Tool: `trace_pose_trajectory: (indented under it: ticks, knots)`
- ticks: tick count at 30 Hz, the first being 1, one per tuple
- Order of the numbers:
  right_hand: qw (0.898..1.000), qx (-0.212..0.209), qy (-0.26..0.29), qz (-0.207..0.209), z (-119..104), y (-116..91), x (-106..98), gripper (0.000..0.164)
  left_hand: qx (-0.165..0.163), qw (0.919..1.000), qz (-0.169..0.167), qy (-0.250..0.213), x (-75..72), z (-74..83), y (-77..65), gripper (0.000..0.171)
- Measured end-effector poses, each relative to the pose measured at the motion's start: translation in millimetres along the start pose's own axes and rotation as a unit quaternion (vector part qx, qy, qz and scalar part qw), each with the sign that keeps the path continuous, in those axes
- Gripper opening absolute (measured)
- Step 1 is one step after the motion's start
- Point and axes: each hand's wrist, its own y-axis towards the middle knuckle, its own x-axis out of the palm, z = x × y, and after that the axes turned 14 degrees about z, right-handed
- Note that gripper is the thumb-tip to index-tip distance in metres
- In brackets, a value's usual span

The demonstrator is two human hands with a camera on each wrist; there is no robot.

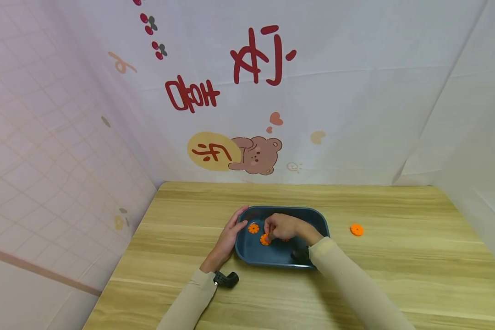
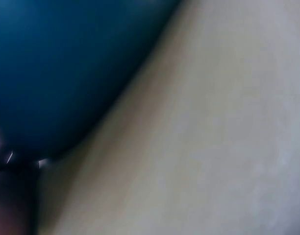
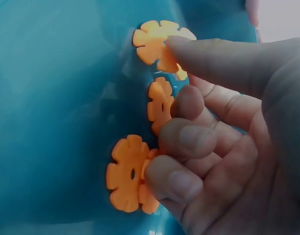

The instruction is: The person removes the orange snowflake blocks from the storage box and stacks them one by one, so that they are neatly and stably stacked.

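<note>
The right hand (image 1: 283,226) pinches an orange snowflake disc (image 3: 149,44) between thumb and finger inside the blue tray (image 1: 247,251); a light edge grip should suffice. Discs (image 3: 121,174) crowding the remaining fingertips could snag. Leftward, the left hand's (image 1: 228,235) straightened fingers brace the tray; rightward, a lone disc (image 1: 358,227) lies on the wooden table (image 1: 420,256).

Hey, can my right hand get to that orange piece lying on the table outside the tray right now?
Probably, yes: that loose orange piece lies in the open, right of the tray. Your right hand would need to leave the tray, though, and its grip pinches another piece.
</note>
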Motion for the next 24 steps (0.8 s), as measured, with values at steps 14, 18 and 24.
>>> trace_pose_trajectory:
  ticks: [14,18,24]
  knots:
    - [0.998,-0.002,0.07,0.007,-2,-8,-11,0.003,-0.003,0.9999,0.005,0.016,-0.3,0.2,-0.4,0.053]
    - [0.996,-0.008,0.083,0.012,-3,-14,-15,0.001,-0.004,0.9999,0.005,0.009,-0.3,-0.5,-0.7,0.053]
    - [0.995,-0.008,0.096,0.02,-3,-22,-22,0.007,0.0,1.0,0.006,0.008,0.0,-0.7,0.5,0.053]
